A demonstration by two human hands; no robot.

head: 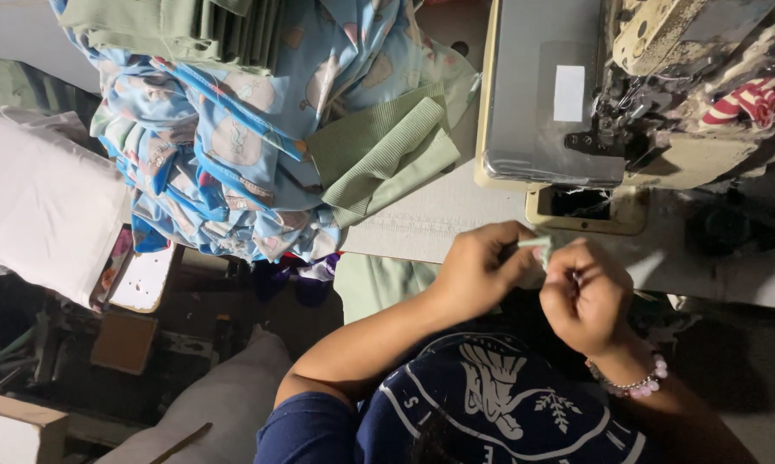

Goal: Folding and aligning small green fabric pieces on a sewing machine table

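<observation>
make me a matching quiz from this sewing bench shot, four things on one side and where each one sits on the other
Things:
1. small pale green fabric piece
2. sewing machine
3. blue printed fabric pile
4. bead bracelet

Places:
A. heaped at upper left of the table
B. pinched between left hand and right hand
C. round the right wrist
D. upper right, beyond the hands

Pairs: 1-B, 2-D, 3-A, 4-C
</observation>
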